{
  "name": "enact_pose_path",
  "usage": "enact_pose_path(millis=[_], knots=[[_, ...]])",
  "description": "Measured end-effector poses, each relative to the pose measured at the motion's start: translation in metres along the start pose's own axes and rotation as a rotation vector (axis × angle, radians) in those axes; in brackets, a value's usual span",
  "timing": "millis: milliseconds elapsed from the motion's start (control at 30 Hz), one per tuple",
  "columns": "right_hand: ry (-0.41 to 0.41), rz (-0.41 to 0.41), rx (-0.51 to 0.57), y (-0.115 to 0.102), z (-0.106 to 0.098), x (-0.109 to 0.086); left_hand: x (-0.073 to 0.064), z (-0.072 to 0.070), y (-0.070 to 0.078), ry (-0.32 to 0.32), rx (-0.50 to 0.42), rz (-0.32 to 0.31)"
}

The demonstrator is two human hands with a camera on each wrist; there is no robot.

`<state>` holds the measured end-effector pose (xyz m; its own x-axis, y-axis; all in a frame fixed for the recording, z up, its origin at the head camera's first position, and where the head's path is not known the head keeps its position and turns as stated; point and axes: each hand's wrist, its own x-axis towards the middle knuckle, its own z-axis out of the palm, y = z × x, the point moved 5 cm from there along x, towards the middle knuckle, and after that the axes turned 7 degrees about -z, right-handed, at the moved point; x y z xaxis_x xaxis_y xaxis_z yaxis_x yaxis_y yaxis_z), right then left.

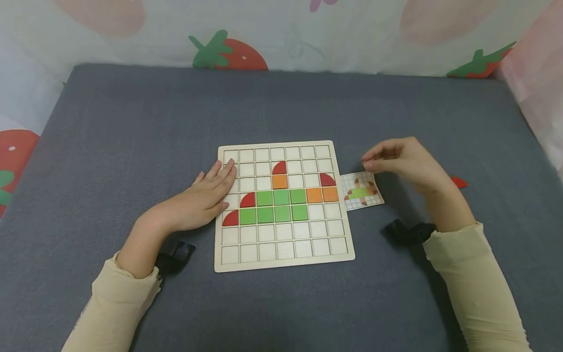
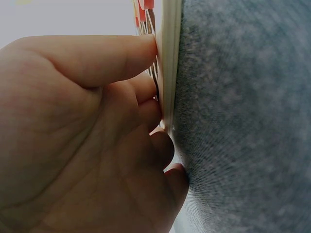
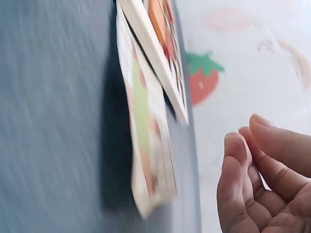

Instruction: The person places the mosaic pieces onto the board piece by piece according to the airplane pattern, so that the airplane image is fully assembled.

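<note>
A wooden grid board (image 1: pixel 285 266) lies on the table, set with green square tiles (image 1: pixel 265 215), orange square tiles (image 1: pixel 279 182) and red quarter-circle tiles (image 1: pixel 230 218). Across its left edge rests my left hand (image 1: pixel 189 208), fingers extended over the squares; the left wrist view shows the thumb (image 2: pixel 131 56) touching the board's side. My right hand (image 1: pixel 406 161) hovers just above the far end of a printed pattern card (image 1: pixel 369 199), apart from it. Its fingers are loosely bent with the thumb near them, and nothing shows between them. The card sticks out from the board's right edge.
A red piece (image 1: pixel 458 182) lies on the table right of my right wrist, partly hidden by it. Black wrist straps (image 1: pixel 411 233) are on both forearms. Strawberry-printed cloth (image 1: pixel 352 39) hangs behind the table's far edge.
</note>
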<state>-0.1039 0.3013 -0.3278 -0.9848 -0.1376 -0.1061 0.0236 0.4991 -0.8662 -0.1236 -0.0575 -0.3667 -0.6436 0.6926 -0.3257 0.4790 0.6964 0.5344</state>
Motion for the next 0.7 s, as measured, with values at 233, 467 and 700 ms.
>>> enact_pose_path(millis=[233, 467, 700], knots=[[0.153, 0.043, -0.014, 0.018, -0.036, -0.009, 0.0, 0.0, 0.002, -0.004, 0.002, 0.01], [0.26, 0.093, -0.004, 0.037, -0.067, -0.018, 0.002, 0.001, 0.002, -0.012, 0.002, 0.007], [0.345, 0.163, 0.078, 0.055, -0.085, -0.024, 0.002, 0.002, -0.001, -0.025, 0.004, -0.01]])
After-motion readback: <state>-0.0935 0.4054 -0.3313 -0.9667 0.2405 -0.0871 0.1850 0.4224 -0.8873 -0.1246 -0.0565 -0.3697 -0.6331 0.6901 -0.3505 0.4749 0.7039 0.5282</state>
